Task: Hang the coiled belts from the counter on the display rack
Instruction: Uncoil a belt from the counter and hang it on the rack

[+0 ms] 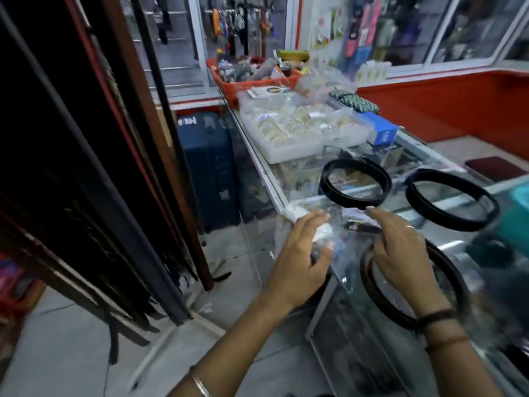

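Two black coiled belts (325, 183) (415, 197) lie on the glass counter (264, 170). A brown coiled belt (372, 285) lies nearer me, partly under my right hand (400, 250), whose fingers are spread and rest on a clear plastic bag (342, 242). My left hand (300, 253) pinches that bag at its white header; a dark belt curve shows under the hand, seemingly inside the bag. The display rack (86, 224) stands to the left, with several dark belts hanging down it.
Clear boxes of bangles (297, 127), a blue box (383, 130) and an orange basket (257, 81) crowd the far counter. A dark blue suitcase (209, 167) stands on the floor between rack and counter. A teal object (518, 213) sits at the right edge.
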### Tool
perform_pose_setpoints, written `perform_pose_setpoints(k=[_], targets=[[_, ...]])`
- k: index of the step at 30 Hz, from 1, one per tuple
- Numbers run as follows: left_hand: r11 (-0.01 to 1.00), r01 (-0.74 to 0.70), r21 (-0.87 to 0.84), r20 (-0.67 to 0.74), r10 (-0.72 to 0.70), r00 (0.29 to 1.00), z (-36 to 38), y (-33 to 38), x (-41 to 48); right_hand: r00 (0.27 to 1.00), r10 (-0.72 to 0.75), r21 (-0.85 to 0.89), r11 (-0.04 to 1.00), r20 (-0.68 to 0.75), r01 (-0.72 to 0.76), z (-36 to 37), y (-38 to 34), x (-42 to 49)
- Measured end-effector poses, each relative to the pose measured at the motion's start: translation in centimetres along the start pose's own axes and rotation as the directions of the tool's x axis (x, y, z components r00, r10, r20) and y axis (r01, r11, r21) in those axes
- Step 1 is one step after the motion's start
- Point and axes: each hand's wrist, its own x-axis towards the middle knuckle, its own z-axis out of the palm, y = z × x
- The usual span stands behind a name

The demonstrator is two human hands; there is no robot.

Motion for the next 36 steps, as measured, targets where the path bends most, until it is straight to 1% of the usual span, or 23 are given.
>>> perform_pose_setpoints(k=[2, 3, 4, 6, 8, 10, 13, 15, 18, 21, 26, 29, 30, 32, 34, 35, 36], targets=[[0.989, 0.146, -0.029, 0.117, -0.141, 0.983, 2.0, 0.0, 0.6, 0.995, 0.055, -0.12, 0.992, 0.078, -0.045, 0.1, 1.8, 0.1], [0.982, 0.189, -0.023, 0.147, -0.183, 0.972, 3.1, -0.1, 0.8, 0.988, 0.087, -0.173, 0.983, 0.13, -0.064, 0.2, 3.1, 0.0], [0.974, 0.228, -0.02, 0.171, -0.221, 0.96, 4.1, 0.0, 1.1, 0.974, 0.134, -0.209, 0.973, 0.181, -0.095, 0.2, 3.8, 0.0], [0.956, 0.292, -0.016, 0.218, -0.281, 0.934, 6.2, 0.1, 1.6, 0.944, 0.184, -0.259, 0.959, 0.274, -0.112, 0.6, 5.2, 0.1], [0.949, 0.315, 0.008, 0.249, -0.307, 0.919, 8.2, 0.0, 2.3, 0.921, 0.192, -0.305, 0.949, 0.34, -0.085, 0.8, 6.0, 0.3], [0.943, 0.326, 0.062, 0.26, -0.331, 0.907, 9.8, 0.0, 2.7, 0.916, 0.207, -0.323, 0.942, 0.345, -0.091, 1.0, 6.6, 0.7], [0.934, 0.321, 0.156, 0.251, -0.351, 0.902, 11.4, 0.0, 3.0, 0.952, 0.174, -0.329, 0.941, 0.251, -0.085, 1.3, 6.9, 1.4], [0.921, 0.313, 0.233, 0.233, -0.365, 0.901, 11.6, 0.0, 3.2, 0.955, 0.182, -0.342, 0.935, 0.236, -0.093, 1.3, 7.0, 2.1], [0.899, 0.303, 0.317, 0.178, -0.37, 0.912, 11.0, -0.1, 3.6, 0.949, 0.18, -0.318, 0.944, 0.259, -0.092, 1.2, 7.3, 3.1], [0.888, 0.295, 0.352, 0.123, -0.356, 0.926, 9.8, -0.1, 3.9, 0.944, 0.152, -0.302, 0.952, 0.295, -0.059, 0.9, 6.6, 3.6], [0.887, 0.312, 0.34, -0.053, -0.313, 0.948, 5.7, -1.0, 3.5, 0.97, 0.035, -0.168, 0.986, 0.239, 0.005, 0.8, 3.1, 4.1], [0.899, 0.294, 0.326, -0.168, -0.251, 0.953, 2.4, -1.7, 2.9, 0.959, -0.026, -0.093, 0.994, 0.281, 0.054, 0.8, -0.2, 4.8], [0.897, 0.289, 0.335, -0.204, -0.231, 0.952, 1.1, -2.1, 2.6, 0.952, -0.061, -0.044, 0.996, 0.3, 0.078, 1.0, -1.4, 5.1], [0.883, 0.295, 0.365, -0.279, -0.199, 0.94, -1.6, -2.9, 1.9, 0.926, -0.133, 0.165, 0.983, 0.354, 0.078, 1.6, -4.1, 5.5], [0.885, 0.292, 0.362, -0.342, -0.166, 0.925, -4.6, -3.8, 1.3, 0.898, -0.211, 0.392, 0.919, 0.386, 0.047, 2.4, -6.9, 5.9], [0.904, 0.279, 0.324, -0.366, -0.152, 0.918, -6.3, -4.2, 1.0, 0.896, -0.245, 0.485, 0.873, 0.37, 0.038, 2.8, -8.6, 6.0], [0.931, 0.267, 0.249, -0.387, -0.157, 0.909, -7.9, -4.4, 0.5, 0.902, -0.27, 0.563, 0.825, 0.335, 0.038, 3.2, -10.3, 6.0]])
